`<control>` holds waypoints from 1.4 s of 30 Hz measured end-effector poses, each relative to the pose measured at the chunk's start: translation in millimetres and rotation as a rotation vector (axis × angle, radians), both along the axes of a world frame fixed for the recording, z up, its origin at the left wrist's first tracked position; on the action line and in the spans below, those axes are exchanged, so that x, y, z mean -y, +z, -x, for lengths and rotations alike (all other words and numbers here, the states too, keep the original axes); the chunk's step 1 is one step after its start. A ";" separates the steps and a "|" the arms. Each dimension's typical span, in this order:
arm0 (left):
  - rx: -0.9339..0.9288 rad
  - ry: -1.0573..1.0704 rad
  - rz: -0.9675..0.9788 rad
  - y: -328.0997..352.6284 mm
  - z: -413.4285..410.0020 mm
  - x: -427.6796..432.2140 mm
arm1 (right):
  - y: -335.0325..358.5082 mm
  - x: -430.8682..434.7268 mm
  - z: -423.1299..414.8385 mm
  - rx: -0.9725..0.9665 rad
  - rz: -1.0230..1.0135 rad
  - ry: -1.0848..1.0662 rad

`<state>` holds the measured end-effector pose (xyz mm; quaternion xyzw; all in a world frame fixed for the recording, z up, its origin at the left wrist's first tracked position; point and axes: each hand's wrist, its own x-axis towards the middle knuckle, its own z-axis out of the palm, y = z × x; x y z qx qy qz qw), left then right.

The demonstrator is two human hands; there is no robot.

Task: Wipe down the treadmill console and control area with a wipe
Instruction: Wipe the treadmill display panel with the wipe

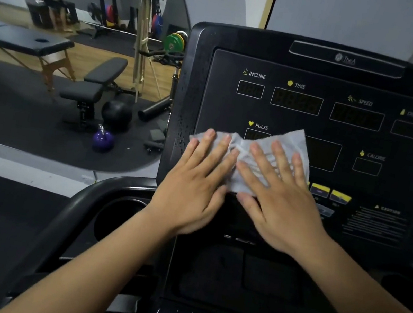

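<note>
Wipe [291,142] lies spread flat on the lower left of the treadmill console [221,104], just under the PULSE label [259,126] and over part of its display. Side by side the left hand [194,189] and right hand [281,203] press it, fingers [208,140] straight and splayed; neither grip is clenched or curled round the wipe.

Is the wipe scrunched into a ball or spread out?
Spread out, though wrinkled: the wipe lies wide on the console under the flat left hand and right hand.
</note>
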<state>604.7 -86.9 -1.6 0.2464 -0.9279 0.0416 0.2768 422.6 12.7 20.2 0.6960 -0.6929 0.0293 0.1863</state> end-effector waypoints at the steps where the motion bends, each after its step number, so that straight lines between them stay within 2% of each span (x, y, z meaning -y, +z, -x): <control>1: -0.013 0.011 -0.026 5.0 4.2 -1.2 | 0.9 0.9 -2.4 0.009 0.007 -0.011; 9: 0.149 -0.097 -0.040 -50.0 -14.9 -45.3 | -59.7 -57.0 -18.5 0.042 -0.068 0.041; 14: 0.137 -0.088 0.039 -18.6 14.9 -27.5 | -35.7 -38.0 2.5 0.057 0.035 0.000; 19: 0.071 -0.061 0.019 17.0 50.8 -14.8 | -4.7 -20.6 18.4 0.078 0.084 -0.124; 27: 0.187 -0.197 0.101 -37.8 22.5 -39.3 | -62.6 -78.0 8.3 0.081 -0.011 -0.105; 30: 0.121 -0.173 0.142 -25.6 34.7 -27.8 | -53.2 -76.8 22.9 0.203 0.066 -0.101; 36: 0.003 -0.090 0.208 10.7 80.0 -12.9 | -10.0 -53.7 68.0 0.236 0.272 -0.162; 39: 0.029 -0.110 0.186 -4.2 76.9 -26.1 | -25.7 -64.1 72.1 0.276 0.328 -0.117; 42: 0.062 -0.143 0.169 -24.9 64.7 -42.6 | -54.5 -90.2 79.3 0.253 0.293 -0.031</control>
